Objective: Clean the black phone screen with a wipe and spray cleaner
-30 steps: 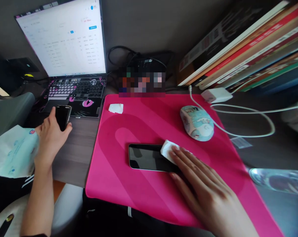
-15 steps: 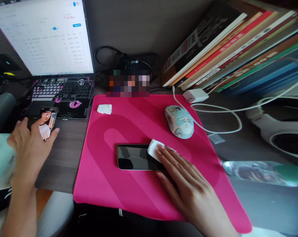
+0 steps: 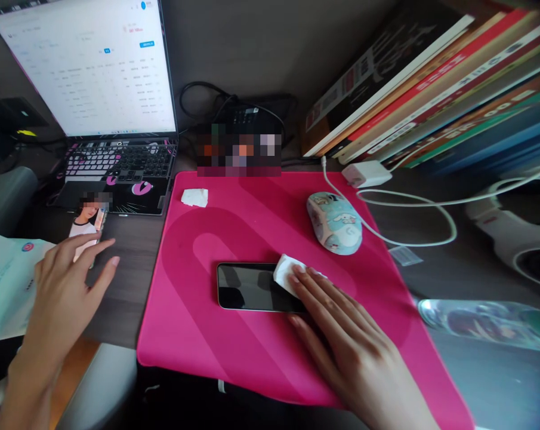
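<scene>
On the pink desk mat lies a smartphone with a dark, reflective screen. My right hand presses a folded white tissue onto the right part of that screen, fingers straight and close together. The thumb is by the phone's lower edge. At the left, my left hand is open with spread fingers, over the lower end of a second phone. That phone rests at the laptop's front edge, its screen lit with a picture of a person. A small folded white piece sits at the mat's upper left.
An open laptop stands at the back left. A patterned mouse, a white charger with cable, and a row of books are at the right. A bottle lies beside the mat, below white headphones. A pale green packet is far left.
My left hand has drawn back toward me from the lit phone, whose screen shows more and no longer displays the clock. The right hand remains on the tissue. The view has shifted slightly.
</scene>
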A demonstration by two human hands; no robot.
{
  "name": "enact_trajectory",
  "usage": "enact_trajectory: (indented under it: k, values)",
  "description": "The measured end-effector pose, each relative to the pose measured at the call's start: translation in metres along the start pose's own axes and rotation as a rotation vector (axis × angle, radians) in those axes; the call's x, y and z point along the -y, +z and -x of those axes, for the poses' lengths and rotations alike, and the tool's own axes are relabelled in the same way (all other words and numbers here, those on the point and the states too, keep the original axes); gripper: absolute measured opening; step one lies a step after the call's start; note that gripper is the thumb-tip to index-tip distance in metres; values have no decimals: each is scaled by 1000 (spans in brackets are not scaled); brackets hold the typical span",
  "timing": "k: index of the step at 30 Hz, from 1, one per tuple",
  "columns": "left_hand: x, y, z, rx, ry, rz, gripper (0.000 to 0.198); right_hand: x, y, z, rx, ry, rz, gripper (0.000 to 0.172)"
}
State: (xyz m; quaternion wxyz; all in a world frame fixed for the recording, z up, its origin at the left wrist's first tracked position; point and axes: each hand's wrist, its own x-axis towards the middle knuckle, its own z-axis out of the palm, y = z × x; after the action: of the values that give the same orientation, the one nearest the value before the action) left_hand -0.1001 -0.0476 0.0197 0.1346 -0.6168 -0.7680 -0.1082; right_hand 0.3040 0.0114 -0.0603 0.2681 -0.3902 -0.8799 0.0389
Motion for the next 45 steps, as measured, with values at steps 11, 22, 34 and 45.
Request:
enact_trajectory:
  k: [11,22,34,45]
  values:
    - [-3,-4,5,62,46,-103,41,1,-1,0,-7,-10,1,71]
    - [-15,-1,0,150,14,54,35,-1,0,2,-8,-7,1,72]
    - [-40,20,8,263,68,111,38,1,0,-1,-19,-23,18,69]
    - [-32,32,16,94,256,195,23,3,5,-2,-20,-4,-7,68]
